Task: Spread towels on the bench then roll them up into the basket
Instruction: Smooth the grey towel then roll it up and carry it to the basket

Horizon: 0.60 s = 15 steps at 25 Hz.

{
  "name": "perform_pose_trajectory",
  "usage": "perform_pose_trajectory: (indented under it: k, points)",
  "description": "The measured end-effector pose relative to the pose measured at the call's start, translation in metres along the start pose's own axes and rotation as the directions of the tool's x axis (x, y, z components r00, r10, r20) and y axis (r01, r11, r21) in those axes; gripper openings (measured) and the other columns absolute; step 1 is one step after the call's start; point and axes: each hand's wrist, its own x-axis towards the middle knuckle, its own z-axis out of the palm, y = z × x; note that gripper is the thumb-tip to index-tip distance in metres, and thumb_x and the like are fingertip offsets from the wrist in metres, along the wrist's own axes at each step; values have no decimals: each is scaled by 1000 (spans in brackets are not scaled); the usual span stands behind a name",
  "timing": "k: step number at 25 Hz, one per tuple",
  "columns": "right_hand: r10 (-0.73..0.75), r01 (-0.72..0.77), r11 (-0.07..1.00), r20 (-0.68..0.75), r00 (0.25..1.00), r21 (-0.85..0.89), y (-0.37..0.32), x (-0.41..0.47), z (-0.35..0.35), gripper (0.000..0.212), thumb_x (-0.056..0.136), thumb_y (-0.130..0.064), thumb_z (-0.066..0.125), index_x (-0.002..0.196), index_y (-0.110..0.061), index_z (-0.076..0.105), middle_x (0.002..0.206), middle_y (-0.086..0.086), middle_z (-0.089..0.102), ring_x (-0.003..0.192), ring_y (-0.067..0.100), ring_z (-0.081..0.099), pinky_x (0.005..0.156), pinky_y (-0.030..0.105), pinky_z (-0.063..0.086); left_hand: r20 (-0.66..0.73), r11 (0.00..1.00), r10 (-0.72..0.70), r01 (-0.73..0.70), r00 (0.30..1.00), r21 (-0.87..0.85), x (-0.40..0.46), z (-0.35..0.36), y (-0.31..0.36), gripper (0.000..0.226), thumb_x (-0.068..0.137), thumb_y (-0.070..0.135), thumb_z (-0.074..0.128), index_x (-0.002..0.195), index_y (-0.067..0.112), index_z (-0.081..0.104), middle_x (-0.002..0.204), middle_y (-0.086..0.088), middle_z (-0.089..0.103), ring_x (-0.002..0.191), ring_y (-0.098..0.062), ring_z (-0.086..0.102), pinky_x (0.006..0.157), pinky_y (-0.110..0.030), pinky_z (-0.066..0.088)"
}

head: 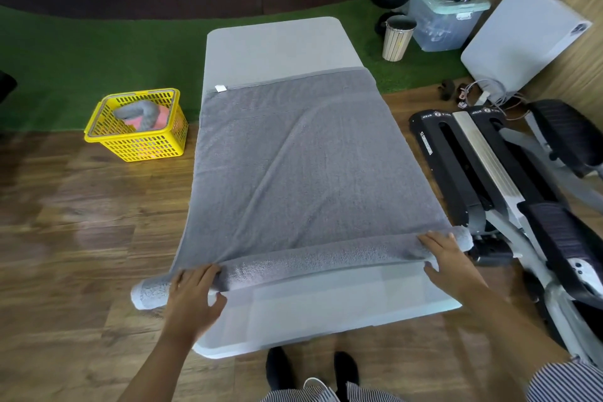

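A grey towel (293,153) lies spread along the pale bench (326,310), its near end rolled into a tube (310,259) that overhangs both sides. My left hand (195,294) rests on the roll's left part, fingers laid over it and thumb at its near side. My right hand (447,258) rests on the right part the same way, with straight fingers. The yellow basket (107,140) stands on the floor to the left of the bench and holds a rolled grey towel (137,109) and a pink one (156,122).
A black and silver stepper machine (483,173) stands close along the bench's right side. A slatted bin (398,37), a clear storage box (443,16) and a folded white table (522,39) are at the back right. My feet are at the bench's near end.
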Motion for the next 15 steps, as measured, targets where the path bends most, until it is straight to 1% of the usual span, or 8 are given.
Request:
perform_pose_trajectory:
  k: [2, 5, 7, 9, 11, 12, 13, 15]
  points:
    - [-38, 36, 998, -46, 998, -60, 0, 4, 1, 47, 87, -5, 57, 133, -10, 47, 136, 7, 47, 132, 29, 36, 116, 34, 7, 7, 1000, -8, 8, 1000, 2, 1, -1, 2, 46, 70, 38, 43, 101, 15, 68, 98, 3, 70, 90, -21, 63, 93, -45, 41]
    - [-20, 16, 995, -38, 999, -97, -2, 8, 0, 32, 87, -7, 54, 119, -8, 57, 115, 8, 59, 115, 28, 50, 117, 36, 10, 2, 1000, -5, 5, 1000, -11, 3, -5, 4, 41, 71, 35, 41, 93, 16, 69, 86, 8, 70, 78, -20, 66, 81, -41, 44]
    - [-32, 29, 990, -20, 999, -135, -2, 13, -2, 25, 87, -9, 51, 111, -8, 60, 107, 8, 63, 106, 27, 54, 116, 38, 13, -12, 1000, 13, -13, 1000, -18, 7, -10, 6, 39, 71, 33, 39, 90, 17, 68, 80, 9, 68, 73, -20, 66, 76, -41, 46]
    - [-42, 35, 988, -46, 998, -151, -2, 17, -3, 25, 86, -8, 52, 109, -7, 60, 107, 9, 62, 106, 29, 54, 114, 43, 19, -30, 999, 46, -46, 999, -9, 12, -12, 8, 39, 73, 32, 39, 94, 16, 67, 87, 6, 68, 79, -21, 65, 80, -42, 47]
    - [-55, 40, 991, -117, 992, -126, -4, 19, -1, 28, 83, 2, 55, 110, -3, 59, 110, 13, 58, 105, 36, 53, 109, 48, 30, -37, 999, 53, -53, 998, 14, 16, -10, 12, 41, 77, 31, 39, 103, 15, 66, 101, 2, 68, 91, -22, 64, 87, -44, 46]
    - [-56, 40, 993, -148, 987, -113, -5, 19, 1, 32, 82, 7, 54, 113, 0, 59, 114, 17, 57, 107, 39, 52, 108, 50, 33, -33, 999, 41, -40, 999, 12, 17, -8, 15, 41, 78, 31, 39, 105, 15, 66, 105, 0, 68, 94, -23, 64, 89, -46, 46]
    - [-53, 37, 994, -157, 986, -103, -8, 17, 1, 36, 83, 9, 53, 118, 2, 57, 121, 18, 55, 114, 40, 49, 110, 50, 30, -28, 1000, 25, -25, 999, 7, 18, -4, 17, 42, 78, 31, 40, 106, 14, 67, 106, 0, 68, 96, -24, 64, 92, -48, 45]
    - [-35, 27, 996, -97, 995, -85, -14, 12, 0, 46, 86, 2, 52, 132, 0, 47, 137, 15, 45, 133, 35, 35, 118, 44, 11, 13, 1000, -8, 8, 1000, 17, 18, 0, 23, 44, 72, 33, 50, 108, 13, 67, 106, -1, 69, 100, -25, 64, 97, -51, 43]
